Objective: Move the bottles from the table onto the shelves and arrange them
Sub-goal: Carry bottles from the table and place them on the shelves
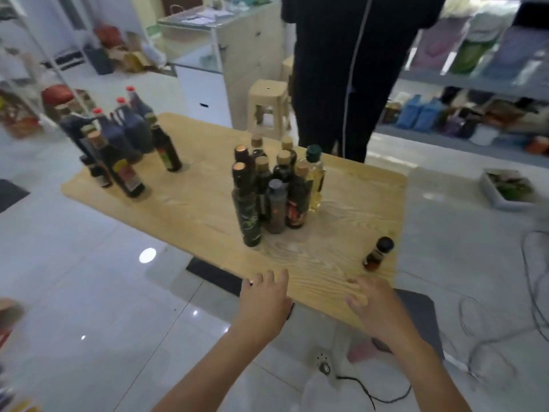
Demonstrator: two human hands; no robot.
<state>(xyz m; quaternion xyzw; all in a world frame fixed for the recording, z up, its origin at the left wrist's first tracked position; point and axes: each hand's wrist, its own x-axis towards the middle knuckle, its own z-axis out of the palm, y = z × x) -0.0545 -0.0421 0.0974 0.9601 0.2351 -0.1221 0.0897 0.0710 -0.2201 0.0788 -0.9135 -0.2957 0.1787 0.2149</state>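
A wooden table [193, 209] carries two clusters of bottles. Several dark bottles with tan caps, a grey-capped one and a clear yellow oil bottle [315, 179] stand together at the middle [267, 191]. Larger dark bottles with red caps [124, 135] stand at the far left corner. One small dark-capped bottle [378, 253] stands alone near the right front edge. My left hand [264, 295] and my right hand [375, 304] hover over the table's near edge, fingers spread, holding nothing.
A person in dark clothes [350, 78] stands behind the table beside a beige stool [269, 105]. Stocked shelves [475, 81] run along the right, a rack [26, 84] along the left. Cables [505, 337] and a white tray [508, 188] lie on the floor at right.
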